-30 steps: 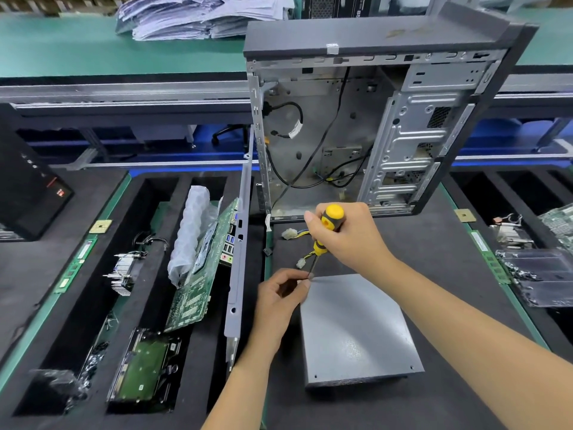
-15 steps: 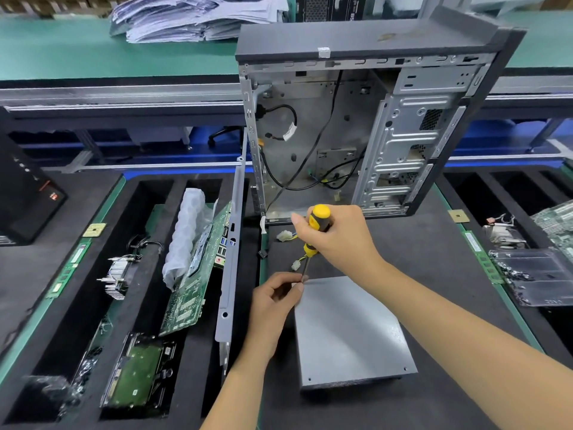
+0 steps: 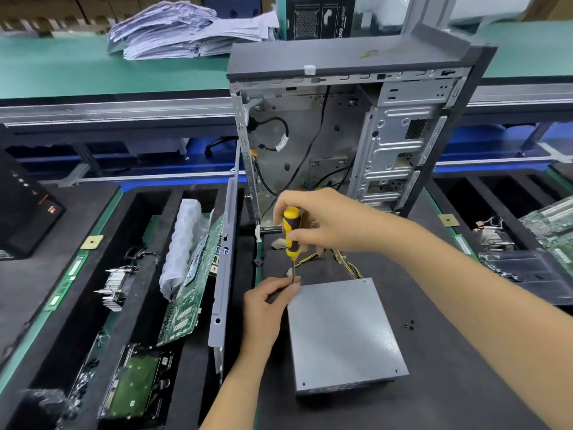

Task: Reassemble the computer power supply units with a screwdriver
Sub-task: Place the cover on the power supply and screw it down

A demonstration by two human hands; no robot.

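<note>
While the right hand grips the yellow-and-black screwdriver near-upright, fingers wrapped round the handle, the left hand pinches thumb and forefinger together around the shaft tip at the far-left corner of the power supply unit. Grey lid is on, box lies flat on the black mat in front of the open computer case, its wire bundle trailing off the far edge.

Change over the last second: small. The right hand's grip on the handle has shifted and the driver stands a touch more upright; the left-hand pinch hasn't moved. Reads as driving a corner screw (screw itself hidden under the fingers, can't confirm it's seated).

Two loose screws lie on the mat just right of the box, so likely more corners to fasten.
</note>
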